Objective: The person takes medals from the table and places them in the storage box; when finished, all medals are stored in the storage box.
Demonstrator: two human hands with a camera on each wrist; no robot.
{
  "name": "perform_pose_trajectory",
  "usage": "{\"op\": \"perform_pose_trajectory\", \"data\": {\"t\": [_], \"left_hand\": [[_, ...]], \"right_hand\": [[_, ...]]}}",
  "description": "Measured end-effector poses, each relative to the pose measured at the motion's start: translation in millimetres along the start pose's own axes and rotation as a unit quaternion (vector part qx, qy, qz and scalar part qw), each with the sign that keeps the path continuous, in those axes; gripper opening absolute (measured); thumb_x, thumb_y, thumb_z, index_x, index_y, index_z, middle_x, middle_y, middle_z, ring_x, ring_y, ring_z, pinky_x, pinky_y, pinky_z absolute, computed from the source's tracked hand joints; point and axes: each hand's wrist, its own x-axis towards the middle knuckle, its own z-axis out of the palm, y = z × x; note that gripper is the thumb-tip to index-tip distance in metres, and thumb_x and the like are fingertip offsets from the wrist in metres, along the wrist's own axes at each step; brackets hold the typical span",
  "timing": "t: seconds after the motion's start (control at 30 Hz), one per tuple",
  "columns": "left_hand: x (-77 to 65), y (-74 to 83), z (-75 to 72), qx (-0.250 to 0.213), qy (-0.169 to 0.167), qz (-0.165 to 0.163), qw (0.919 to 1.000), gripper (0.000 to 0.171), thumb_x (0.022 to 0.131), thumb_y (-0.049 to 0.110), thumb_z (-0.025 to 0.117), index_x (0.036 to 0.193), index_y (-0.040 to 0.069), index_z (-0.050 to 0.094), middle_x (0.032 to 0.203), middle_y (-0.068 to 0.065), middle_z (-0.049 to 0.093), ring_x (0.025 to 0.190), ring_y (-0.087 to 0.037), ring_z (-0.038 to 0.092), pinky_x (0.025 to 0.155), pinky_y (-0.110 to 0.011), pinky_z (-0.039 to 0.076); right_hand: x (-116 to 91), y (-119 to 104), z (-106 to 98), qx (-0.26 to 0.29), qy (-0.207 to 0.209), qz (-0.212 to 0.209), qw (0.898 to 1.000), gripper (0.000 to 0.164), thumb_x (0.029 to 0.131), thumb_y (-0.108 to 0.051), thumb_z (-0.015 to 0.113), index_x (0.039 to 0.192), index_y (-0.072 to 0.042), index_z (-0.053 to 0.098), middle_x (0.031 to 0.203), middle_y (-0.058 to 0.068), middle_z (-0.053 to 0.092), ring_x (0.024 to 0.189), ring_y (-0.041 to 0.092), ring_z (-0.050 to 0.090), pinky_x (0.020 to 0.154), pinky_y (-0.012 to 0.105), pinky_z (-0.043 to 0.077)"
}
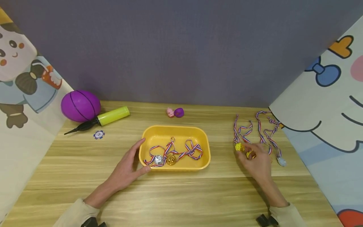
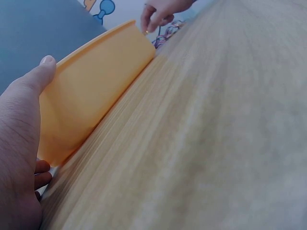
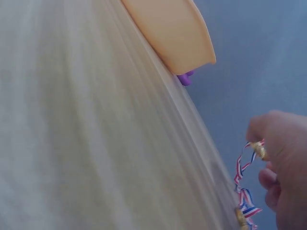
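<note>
My left hand point(image 1: 129, 167) grips the left end of a yellow plastic tray point(image 1: 206, 135), its thumb at the front rim and fingers along the side. Inside the tray lie a silver medal point(image 1: 158, 160) and a gold medal point(image 1: 171, 160) on striped ribbons. Right of the tray, my right hand point(image 1: 259, 162) pinches another gold medal point(image 3: 259, 151) between thumb and finger, its red, white and blue ribbon point(image 3: 238, 167) trailing down. A further gold medal point(image 3: 241, 218) is below that hand, partly hidden by it in the head view. Beside the hand lies a silver medal point(image 1: 281, 161).
Striped ribbons point(image 1: 259, 121) spread over the table's right side. A small pink and purple toy point(image 1: 178, 112) sits behind the tray. At the back left are a purple ball point(image 1: 80, 106), a yellow-green hand pump point(image 1: 113, 116) and a chip point(image 1: 99, 135). A grey panel point(image 1: 181, 53) stands behind.
</note>
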Motion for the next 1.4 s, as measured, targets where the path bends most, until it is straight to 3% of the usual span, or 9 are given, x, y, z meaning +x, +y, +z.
{"op": "perform_pose_trajectory", "data": {"t": [0.17,0.43,0.57,0.67,0.73,0.8,0.93,1.1,1.4], "left_hand": [[-0.1,0.0,-0.1,0.003,0.0,-0.003,1.0,0.108,0.094,0.036,0.088,0.178,0.026,0.022,0.178,-0.023,0.034,0.158,-0.052,0.037,0.126,-0.077,0.029],[-0.1,0.2,0.0,0.001,-0.001,-0.001,1.0,0.109,0.093,0.035,0.089,0.178,0.026,0.021,0.177,-0.024,0.033,0.158,-0.052,0.037,0.127,-0.076,0.029],[0.0,0.2,-0.1,-0.001,-0.001,0.001,1.0,0.109,0.094,0.035,0.089,0.178,0.026,0.021,0.177,-0.024,0.033,0.158,-0.052,0.038,0.127,-0.076,0.03],[0.1,0.5,-0.4,-0.001,-0.001,0.001,1.0,0.109,0.094,0.035,0.089,0.178,0.026,0.021,0.177,-0.024,0.033,0.158,-0.052,0.038,0.127,-0.075,0.03],[0.0,0.7,-0.5,-0.001,-0.001,0.0,1.0,0.109,0.094,0.035,0.089,0.178,0.026,0.021,0.177,-0.024,0.034,0.158,-0.052,0.038,0.127,-0.075,0.03],[-0.1,0.5,-0.3,0.0,-0.001,-0.001,1.0,0.109,0.094,0.036,0.089,0.178,0.026,0.021,0.177,-0.024,0.034,0.158,-0.052,0.038,0.127,-0.075,0.03],[-0.3,0.0,0.3,0.0,-0.002,-0.003,1.0,0.108,0.094,0.037,0.088,0.178,0.026,0.022,0.178,-0.024,0.033,0.158,-0.052,0.038,0.127,-0.076,0.03],[-0.1,-0.4,1.0,0.001,-0.003,-0.006,1.0,0.108,0.094,0.038,0.088,0.178,0.027,0.021,0.178,-0.024,0.032,0.159,-0.052,0.037,0.127,-0.076,0.029],[-0.3,-0.2,0.6,0.004,-0.002,-0.008,1.0,0.109,0.094,0.038,0.088,0.179,0.027,0.021,0.178,-0.024,0.032,0.158,-0.053,0.037,0.127,-0.076,0.03]], "right_hand": [[8,-1,1,0.062,0.046,-0.043,0.996,0.033,0.076,0.001,0.087,0.108,0.005,0.078,0.095,0.017,0.068,0.067,0.007,0.061,0.057,0.006,0.047],[19,-3,6,0.157,0.08,-0.092,0.98,0.037,0.072,0.008,0.078,0.107,0.017,0.07,0.112,0.033,0.07,0.103,0.0,0.063,0.075,0.004,0.055],[21,-12,8,0.218,0.083,-0.094,0.968,0.037,0.074,0.01,0.071,0.109,0.02,0.065,0.122,0.019,0.076,0.116,0.004,0.069,0.092,0.013,0.059],[23,-20,11,0.324,0.07,-0.084,0.94,0.037,0.077,0.019,0.064,0.112,0.027,0.055,0.126,0.012,0.077,0.123,0.015,0.073,0.104,0.021,0.057],[24,-24,14,0.396,0.066,-0.072,0.913,0.035,0.078,0.023,0.058,0.111,0.028,0.05,0.121,0.009,0.078,0.12,0.017,0.075,0.101,0.023,0.059],[26,-28,17,0.454,0.067,-0.059,0.887,0.032,0.079,0.026,0.054,0.111,0.026,0.05,0.112,0.009,0.078,0.11,0.016,0.076,0.09,0.021,0.06],[28,-32,21,0.499,0.07,-0.037,0.863,0.032,0.083,0.026,0.052,0.112,0.014,0.057,0.105,0.004,0.08,0.096,0.01,0.075,0.077,0.016,0.059],[30,-35,25,0.5,0.059,-0.034,0.863,0.028,0.086,0.026,0.053,0.113,0.023,0.052,0.108,0.005,0.079,0.101,0.013,0.077,0.085,0.019,0.062],[35,-47,30,0.47,0.05,-0.034,0.881,0.035,0.089,0.02,0.065,0.117,0.029,0.046,0.103,-0.001,0.074,0.084,0.009,0.077,0.07,0.016,0.064]]}}
